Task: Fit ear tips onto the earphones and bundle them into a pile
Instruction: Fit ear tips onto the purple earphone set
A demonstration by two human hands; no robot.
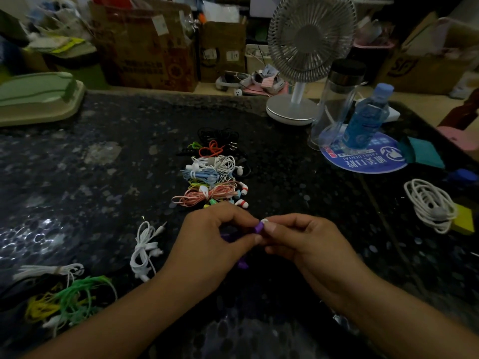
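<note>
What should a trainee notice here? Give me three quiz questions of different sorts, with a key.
1. True or false: both hands pinch the purple earbud.
2. Which lies nearest the left hand? A) white earphone B) fan C) blue bottle
3. Fill in: the bundled pile lies ___ the hands, further from the camera.

Key: 1 true; 2 A; 3 beyond. The right hand meets the left at the earbud.

Counter (103, 164): black, grey-speckled. Earbud (258, 227): purple, white tip. Beyond the earbud, bundled pile (215, 174): black, orange, white, blue, pink. Left of the earbud: white cable (143, 251), green-yellow tangle (72, 299).
</note>
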